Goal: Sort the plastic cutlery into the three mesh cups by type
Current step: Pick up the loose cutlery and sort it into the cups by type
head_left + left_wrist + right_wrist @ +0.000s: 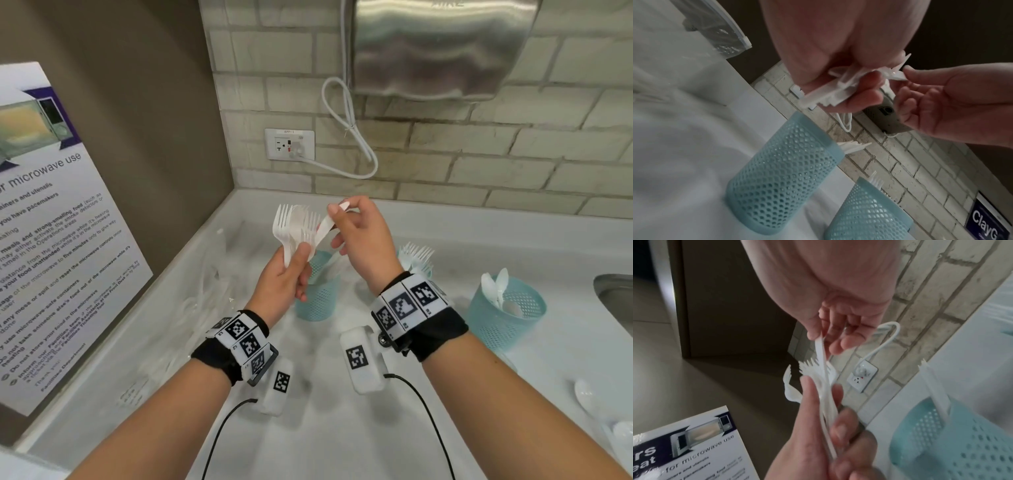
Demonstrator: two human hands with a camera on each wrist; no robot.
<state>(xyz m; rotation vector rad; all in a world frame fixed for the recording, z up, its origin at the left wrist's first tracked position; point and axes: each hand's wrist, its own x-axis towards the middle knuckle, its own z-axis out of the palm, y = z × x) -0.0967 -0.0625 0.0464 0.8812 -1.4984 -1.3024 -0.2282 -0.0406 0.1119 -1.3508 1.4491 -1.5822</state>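
Left hand (286,274) grips fork bunch (294,229) by handles above bench (325,411). Right hand (359,236) pinches single knife (325,226) tip within bunch. Draw knife straight out along handles; keep left grip firm. Then drop into left cup (318,291), likely knife cup.

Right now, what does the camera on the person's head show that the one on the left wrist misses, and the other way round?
Only the head view shows the third pale blue mesh cup holding white plastic spoons, the steel sink edge and the microwave-use poster.

Only the left wrist view shows a dark blue wall sign and the clear plastic bag up close.

Both show the left hand gripping a bundle of white plastic forks, the right hand pinching one white piece out of it, and two blue mesh cups below.
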